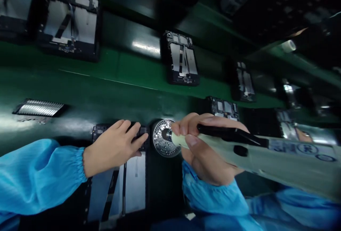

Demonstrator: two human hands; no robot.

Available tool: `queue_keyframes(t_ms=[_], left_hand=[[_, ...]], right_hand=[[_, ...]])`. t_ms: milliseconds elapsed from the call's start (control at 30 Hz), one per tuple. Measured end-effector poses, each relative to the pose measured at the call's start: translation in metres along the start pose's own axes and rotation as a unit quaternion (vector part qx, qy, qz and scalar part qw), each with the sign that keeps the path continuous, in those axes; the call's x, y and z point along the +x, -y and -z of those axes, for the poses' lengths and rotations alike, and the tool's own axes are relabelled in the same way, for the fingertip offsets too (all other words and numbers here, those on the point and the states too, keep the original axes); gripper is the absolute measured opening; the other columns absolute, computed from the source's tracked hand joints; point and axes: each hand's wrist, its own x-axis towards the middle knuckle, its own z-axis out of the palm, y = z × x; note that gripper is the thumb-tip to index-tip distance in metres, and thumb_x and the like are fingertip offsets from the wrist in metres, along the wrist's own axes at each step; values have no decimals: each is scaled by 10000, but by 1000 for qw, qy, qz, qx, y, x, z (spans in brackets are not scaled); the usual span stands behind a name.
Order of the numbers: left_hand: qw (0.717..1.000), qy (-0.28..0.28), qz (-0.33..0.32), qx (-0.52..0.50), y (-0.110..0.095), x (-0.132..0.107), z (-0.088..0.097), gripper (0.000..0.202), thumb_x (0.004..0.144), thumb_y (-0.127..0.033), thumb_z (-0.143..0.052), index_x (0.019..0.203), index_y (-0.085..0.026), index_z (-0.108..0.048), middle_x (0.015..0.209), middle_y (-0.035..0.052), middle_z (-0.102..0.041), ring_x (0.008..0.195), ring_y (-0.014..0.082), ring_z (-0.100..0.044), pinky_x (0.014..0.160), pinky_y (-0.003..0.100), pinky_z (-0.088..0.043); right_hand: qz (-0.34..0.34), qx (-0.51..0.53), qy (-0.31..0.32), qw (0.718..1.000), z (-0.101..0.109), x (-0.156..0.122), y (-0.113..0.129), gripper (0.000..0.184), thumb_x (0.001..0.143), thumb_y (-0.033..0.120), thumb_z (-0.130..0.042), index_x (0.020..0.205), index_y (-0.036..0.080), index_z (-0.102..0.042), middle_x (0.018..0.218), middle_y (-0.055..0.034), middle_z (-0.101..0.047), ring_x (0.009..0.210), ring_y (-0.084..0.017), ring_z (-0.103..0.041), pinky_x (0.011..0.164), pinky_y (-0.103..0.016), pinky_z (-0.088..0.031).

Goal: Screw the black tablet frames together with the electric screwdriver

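My left hand (pixel 114 146) lies flat, fingers stretched out, on the top edge of an opened tablet chassis (pixel 128 185) in front of me. My right hand (pixel 205 146) is wrapped round a pale electric screwdriver (pixel 255 153) with a black lever. The driver's tip points into a round perforated metal screw dish (pixel 163 138) just right of the chassis. Both arms wear blue sleeves.
A green conveyor belt (pixel 128 67) carries several more opened tablet chassis, among them one at the back left (pixel 70 21), one in the middle (pixel 182 59) and one further right (pixel 243 82). A ribbed metal plate (pixel 39 107) lies at the left.
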Motion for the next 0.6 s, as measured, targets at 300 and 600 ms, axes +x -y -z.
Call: queue_keyframes(t_ms=[300, 600], left_hand=[[996, -83, 13, -30, -10, 4, -7, 477, 917, -423, -676, 1210, -46, -690, 1224, 230, -691, 1085, 353, -674, 915, 451, -560], [996, -82, 9, -18, -11, 9, -4, 425, 999, -344, -505, 1211, -22, -682, 1150, 237, -706, 1014, 346, -684, 844, 441, -559]], right_hand=[[-30, -43, 22, 998, -12, 4, -3, 414, 713, -32, -618, 1029, 221, -709, 742, 25, -582, 662, -145, -585, 555, -334, -515], [-22, -112, 19, 993, -13, 6, -3, 266, 753, 61, -670, 945, 244, -685, 674, 36, -539, 607, -135, -540, 509, -314, -502]])
